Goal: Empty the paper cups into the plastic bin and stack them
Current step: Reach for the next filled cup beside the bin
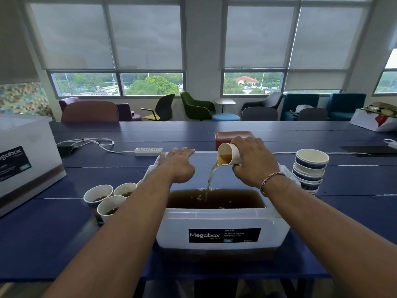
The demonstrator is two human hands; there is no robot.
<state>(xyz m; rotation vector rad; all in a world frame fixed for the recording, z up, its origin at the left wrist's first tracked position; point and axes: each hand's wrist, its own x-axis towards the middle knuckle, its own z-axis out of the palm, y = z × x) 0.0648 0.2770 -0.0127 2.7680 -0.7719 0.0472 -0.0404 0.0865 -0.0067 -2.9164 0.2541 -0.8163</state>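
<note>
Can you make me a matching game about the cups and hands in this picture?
Things:
1. cup in the right hand
2. stack of cups
3. left group of cups
4. left hand

States:
a. nested, right of the bin
b. open, at the bin's far rim
c. tilted, pouring brown liquid
d. upright, brown liquid inside

Pairs: 1-c, 2-a, 3-d, 4-b
</note>
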